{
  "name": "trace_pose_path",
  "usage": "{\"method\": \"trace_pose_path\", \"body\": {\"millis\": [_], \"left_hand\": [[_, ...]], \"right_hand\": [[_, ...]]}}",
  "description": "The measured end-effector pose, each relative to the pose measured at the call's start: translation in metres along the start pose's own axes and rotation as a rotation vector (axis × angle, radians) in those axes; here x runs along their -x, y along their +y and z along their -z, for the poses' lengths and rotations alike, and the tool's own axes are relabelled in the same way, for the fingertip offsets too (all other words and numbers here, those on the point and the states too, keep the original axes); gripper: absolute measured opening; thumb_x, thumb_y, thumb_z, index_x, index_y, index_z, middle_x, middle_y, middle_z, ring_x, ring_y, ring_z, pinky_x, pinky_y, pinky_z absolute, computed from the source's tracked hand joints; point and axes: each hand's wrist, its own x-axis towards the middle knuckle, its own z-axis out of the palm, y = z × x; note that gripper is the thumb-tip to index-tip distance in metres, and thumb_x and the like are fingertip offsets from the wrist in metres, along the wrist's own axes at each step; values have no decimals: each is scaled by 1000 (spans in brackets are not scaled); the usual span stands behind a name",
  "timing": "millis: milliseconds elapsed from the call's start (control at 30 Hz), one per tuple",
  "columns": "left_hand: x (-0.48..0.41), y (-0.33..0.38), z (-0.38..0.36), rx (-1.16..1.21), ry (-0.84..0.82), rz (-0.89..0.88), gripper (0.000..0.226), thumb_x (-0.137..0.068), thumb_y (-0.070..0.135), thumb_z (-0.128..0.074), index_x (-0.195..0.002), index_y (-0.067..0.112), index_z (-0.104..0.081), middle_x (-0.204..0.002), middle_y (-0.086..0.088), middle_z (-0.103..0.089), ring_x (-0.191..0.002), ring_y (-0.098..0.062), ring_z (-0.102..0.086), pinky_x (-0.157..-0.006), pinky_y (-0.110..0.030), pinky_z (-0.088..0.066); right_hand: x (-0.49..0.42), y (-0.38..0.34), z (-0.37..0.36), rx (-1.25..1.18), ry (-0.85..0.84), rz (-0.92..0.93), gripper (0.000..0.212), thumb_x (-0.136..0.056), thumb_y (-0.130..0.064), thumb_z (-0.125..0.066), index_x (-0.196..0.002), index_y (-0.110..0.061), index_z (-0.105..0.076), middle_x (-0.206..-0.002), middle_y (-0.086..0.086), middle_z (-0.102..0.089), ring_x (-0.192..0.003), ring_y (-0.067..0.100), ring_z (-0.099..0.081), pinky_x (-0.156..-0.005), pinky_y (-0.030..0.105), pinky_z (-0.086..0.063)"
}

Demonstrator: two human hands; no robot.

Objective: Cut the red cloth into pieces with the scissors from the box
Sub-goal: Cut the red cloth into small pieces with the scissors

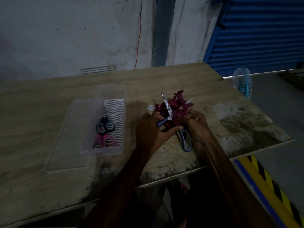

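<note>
A crumpled red cloth with white scraps is held above the wooden table. My right hand grips its lower right part. My left hand is closed on one handle of the blue-grey scissors. Their blades stand open and point up into the cloth, and the other handle loop hangs free beside my right wrist. To the left, the clear plastic box holds black scissors and pink scissors on a white wavy liner.
The box's clear lid lies flat against the box's left side. The table's near edge runs just below my wrists. A small blue fan stands past the table's right edge, in front of a blue shutter. Yellow-black floor striping is at lower right.
</note>
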Motion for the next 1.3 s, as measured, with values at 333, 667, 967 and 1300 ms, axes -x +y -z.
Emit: {"method": "trace_pose_path", "body": {"millis": [333,667,967,1300], "left_hand": [[1,2,2,-28,-15,-36,57,-62,68,-84,-77,20,-57,-70,13,-52,-67,-5,-46,-57,-24,-36],[-1,5,3,7,-64,55,64,-57,79,-81,-66,22,-51,-54,10,-44,-55,-5,-45,-50,-31,-34],[-3,7,6,-38,-117,110,68,-57,87,-73,-59,27,-41,-50,9,-39,-49,-6,-44,-49,-28,-33],[-15,27,37,-75,79,188,47,-62,67,-84,-77,26,-67,-65,12,-66,-59,-3,-60,-56,-30,-50]], "right_hand": [[4,-2,-18,3,68,82,20,-84,0,-75,-103,5,-75,-97,28,-74,-90,46,-73,-86,60,-58],[-2,-14,-2,-2,146,76,21,-83,4,-70,-103,10,-73,-96,29,-74,-80,39,-73,-78,48,-60],[-24,-79,52,251,272,201,9,-92,-10,-66,-91,-13,-74,-81,-1,-74,-71,15,-68,-59,28,-55],[34,-41,34,170,399,257,28,-95,-1,-60,-83,-24,-69,-84,-1,-72,-83,21,-68,-79,36,-56]]}}
